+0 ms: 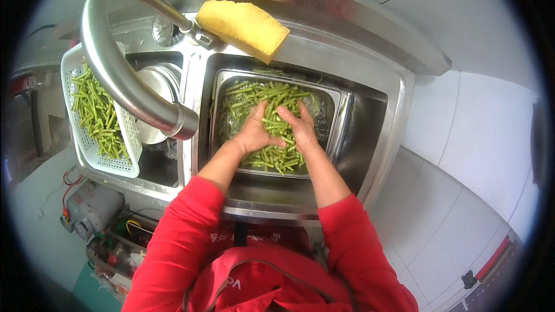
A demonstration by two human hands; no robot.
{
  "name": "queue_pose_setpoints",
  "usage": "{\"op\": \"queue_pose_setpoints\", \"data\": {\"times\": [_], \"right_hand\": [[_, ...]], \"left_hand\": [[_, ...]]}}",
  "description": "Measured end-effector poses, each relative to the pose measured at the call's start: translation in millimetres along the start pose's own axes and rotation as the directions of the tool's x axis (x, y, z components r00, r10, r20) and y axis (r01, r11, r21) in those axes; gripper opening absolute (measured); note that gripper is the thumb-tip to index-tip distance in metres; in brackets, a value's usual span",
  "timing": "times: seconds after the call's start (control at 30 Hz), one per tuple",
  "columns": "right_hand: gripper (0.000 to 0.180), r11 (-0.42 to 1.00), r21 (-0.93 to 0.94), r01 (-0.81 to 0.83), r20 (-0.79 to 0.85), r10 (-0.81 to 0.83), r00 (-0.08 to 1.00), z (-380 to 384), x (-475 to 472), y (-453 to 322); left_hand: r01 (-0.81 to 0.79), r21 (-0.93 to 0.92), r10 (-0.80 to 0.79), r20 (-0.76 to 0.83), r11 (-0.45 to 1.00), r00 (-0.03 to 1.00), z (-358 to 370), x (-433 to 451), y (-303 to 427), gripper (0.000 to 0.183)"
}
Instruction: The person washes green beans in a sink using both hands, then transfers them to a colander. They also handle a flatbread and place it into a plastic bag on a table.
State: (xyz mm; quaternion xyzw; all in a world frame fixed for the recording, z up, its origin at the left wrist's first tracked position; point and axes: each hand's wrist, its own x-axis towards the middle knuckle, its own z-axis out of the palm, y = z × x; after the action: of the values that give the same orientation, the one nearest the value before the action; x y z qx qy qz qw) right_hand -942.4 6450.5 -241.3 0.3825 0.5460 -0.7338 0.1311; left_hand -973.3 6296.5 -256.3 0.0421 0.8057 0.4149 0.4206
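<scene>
Cut green vegetable stems (279,95) lie in water in a rectangular stainless steel pan (342,125), which stands in the right basin of the sink. My left hand (255,130) is at the left of the heap, its fingers among the stems. Facing it from the right, my right hand (302,128) has its thumb and fingers spread. Between the two palms a loose bunch of stems is gathered. The fingertips are partly hidden by stems.
A pale plastic basket (130,138) of cut stems rests over the left basin, beside stacked white plates (151,84). The steel faucet (102,52) arches over that side. A yellow sponge block (243,26) lies on the sink's back ledge.
</scene>
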Motion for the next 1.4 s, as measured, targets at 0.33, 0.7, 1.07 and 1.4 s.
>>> {"op": "queue_pose_setpoints", "data": {"times": [0.33, 0.7, 1.07, 1.4], "right_hand": [[0.039, 0.971, 0.126, 0.203, 0.034, -0.209, 0.977, 5.6, -55.4, -45.7], [0.048, 0.928, 0.044, 0.371, 0.285, -0.368, 0.885, 165.5, -157.0, -110.8], [0.091, 0.642, -0.409, 0.649, 0.613, -0.334, 0.716, 435.5, -67.6, -102.8], [0.039, 0.751, -0.285, 0.596, 0.349, -0.498, 0.794, 274.3, -106.8, -102.5]], "left_hand": [[-0.281, -0.196, 0.266, -0.102, 0.939, 0.959, -7.2, -50.3, 50.2, 0.127], [-0.413, -0.246, 0.299, -0.394, 0.877, 0.869, -139.2, -193.2, 55.9, 0.115], [-0.087, -0.142, -0.016, -0.603, 0.986, 0.798, -351.1, -238.3, -58.9, 0.130], [0.026, 0.291, 0.194, -0.697, 0.956, 0.691, -286.3, -251.5, -44.0, 0.099]]}}
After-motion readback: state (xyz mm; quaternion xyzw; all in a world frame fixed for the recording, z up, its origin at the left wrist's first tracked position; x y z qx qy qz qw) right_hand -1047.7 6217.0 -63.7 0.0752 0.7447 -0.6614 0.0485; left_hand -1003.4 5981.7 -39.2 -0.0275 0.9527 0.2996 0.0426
